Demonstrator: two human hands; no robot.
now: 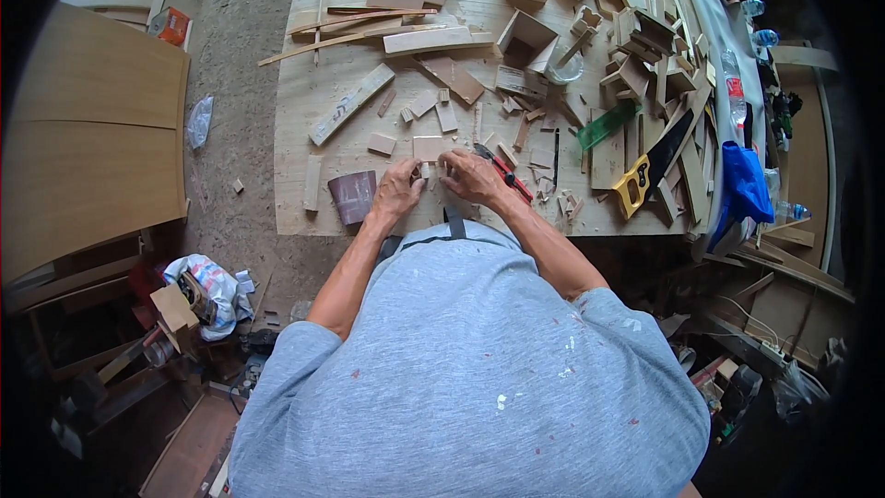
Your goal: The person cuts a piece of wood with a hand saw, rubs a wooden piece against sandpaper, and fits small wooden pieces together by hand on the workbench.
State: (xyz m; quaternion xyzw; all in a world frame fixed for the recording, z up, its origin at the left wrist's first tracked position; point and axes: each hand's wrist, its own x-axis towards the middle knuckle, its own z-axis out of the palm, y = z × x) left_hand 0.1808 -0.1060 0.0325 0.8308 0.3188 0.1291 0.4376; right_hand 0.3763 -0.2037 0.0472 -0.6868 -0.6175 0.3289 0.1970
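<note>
My left hand [398, 188] is drawn together, thumb and fingertips pinching a small pale wood piece [425, 170]. My right hand [473, 176] is just beside it, fingers curled and turned toward the piece; I cannot tell whether they grip anything. Right ahead of both lies a flat wood rectangle [428, 147] on the workbench [293, 143]. A maroon sanding block [353, 197] sits just left of my left hand, and a red-and-black tool [513, 180] lies against my right hand's outer side. Beyond that are a dark pencil [556, 155] and, farther right, a handsaw [633, 188] with a yellow handle, among heaped offcuts [690, 180]. Ahead of my left hand lies a long pale block [353, 103] with marks too faint to read; past it, thin wood strips [355, 33] cross one another. Ahead of my right hand stands an open wooden box [528, 40]. Far right, a bottle [735, 100] wears a red label, its print too small to make out, near a blue bag [745, 183].
</note>
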